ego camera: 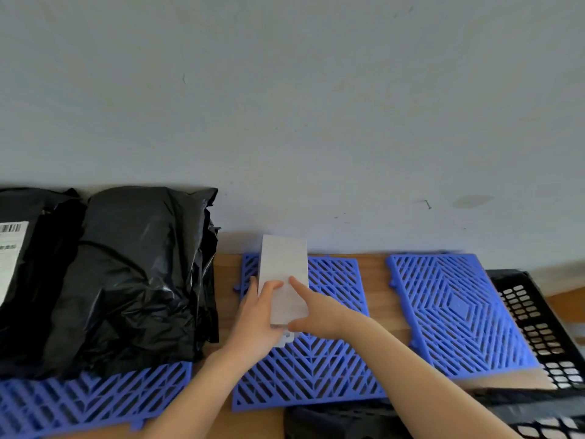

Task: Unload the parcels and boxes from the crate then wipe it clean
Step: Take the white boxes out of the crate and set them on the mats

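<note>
Left hand (256, 321) and right hand (319, 315) grip the white box (285, 264).

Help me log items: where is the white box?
Head view, centre: the white box, held by left hand and right hand, over the middle blue mat.

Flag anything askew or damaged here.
The right blue grid tile looks turned relative to the middle tile, its right edge at the black crate; the wide lens may exaggerate this. No spills or damage visible.
</note>
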Available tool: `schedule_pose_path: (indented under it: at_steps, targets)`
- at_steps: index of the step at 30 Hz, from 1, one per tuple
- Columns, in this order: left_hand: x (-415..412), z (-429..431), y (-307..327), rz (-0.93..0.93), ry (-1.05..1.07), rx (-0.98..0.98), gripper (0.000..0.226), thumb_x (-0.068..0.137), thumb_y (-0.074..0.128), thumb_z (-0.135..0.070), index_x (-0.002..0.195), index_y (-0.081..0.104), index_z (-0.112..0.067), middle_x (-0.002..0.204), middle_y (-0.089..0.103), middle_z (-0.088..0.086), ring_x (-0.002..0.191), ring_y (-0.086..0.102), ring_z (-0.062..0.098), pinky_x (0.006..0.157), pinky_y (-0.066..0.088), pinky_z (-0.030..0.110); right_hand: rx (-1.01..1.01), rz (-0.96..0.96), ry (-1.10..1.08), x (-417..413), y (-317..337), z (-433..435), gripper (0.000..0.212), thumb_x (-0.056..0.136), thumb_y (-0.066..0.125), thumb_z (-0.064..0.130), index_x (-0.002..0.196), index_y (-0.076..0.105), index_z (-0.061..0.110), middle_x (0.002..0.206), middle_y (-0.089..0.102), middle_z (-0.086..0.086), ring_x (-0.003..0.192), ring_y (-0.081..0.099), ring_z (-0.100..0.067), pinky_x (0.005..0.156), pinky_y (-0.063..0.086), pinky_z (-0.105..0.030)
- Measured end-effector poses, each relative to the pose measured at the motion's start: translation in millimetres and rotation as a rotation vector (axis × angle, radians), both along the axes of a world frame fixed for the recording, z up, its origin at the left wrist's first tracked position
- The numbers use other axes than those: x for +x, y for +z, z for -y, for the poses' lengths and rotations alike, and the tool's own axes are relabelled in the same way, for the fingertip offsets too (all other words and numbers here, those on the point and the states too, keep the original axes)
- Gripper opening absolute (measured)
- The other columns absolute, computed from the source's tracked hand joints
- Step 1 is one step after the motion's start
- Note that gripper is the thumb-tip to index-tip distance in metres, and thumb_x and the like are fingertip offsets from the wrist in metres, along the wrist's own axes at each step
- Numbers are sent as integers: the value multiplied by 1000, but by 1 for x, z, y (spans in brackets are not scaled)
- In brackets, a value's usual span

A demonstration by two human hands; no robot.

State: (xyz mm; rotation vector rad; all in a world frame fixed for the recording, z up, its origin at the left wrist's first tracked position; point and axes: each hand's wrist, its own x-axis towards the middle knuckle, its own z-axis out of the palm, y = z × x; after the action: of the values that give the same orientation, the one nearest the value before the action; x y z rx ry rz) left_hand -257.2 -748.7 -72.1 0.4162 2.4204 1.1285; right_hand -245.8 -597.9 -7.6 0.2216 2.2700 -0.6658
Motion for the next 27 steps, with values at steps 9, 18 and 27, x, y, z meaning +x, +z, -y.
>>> schedule_pose_path:
  at_steps: [9, 18, 27]
  targets:
    - [30, 12, 68, -198, -48, -43, 49, 90, 65, -29, 134, 44, -36, 152, 29, -8, 144, 22, 15, 112, 26, 30, -62, -457, -227, 34, 72, -23, 44, 93, 59, 28, 136, 50, 22, 135, 55, 1, 115, 56, -12, 89, 41, -22]
    - [118, -46, 194, -519, 56, 302, 21, 90, 65, -15, 111, 66, -19, 111, 63, -9, 107, 57, 4, 95, 46, 27, -315, -808, -491, 187, 149, -86, 17, 89, 61, 5, 95, 71, 17, 84, 75, -1, 83, 71, -12, 88, 53, -33]
    - [249, -140, 177, -576, -282, 237, 22, 87, 65, -17, 109, 64, -24, 105, 61, -11, 99, 56, 4, 89, 43, 20, -167, -792, -598, 306, 111, -171, 17, 91, 59, 9, 95, 72, 20, 83, 73, 5, 76, 68, -5, 75, 52, -19]
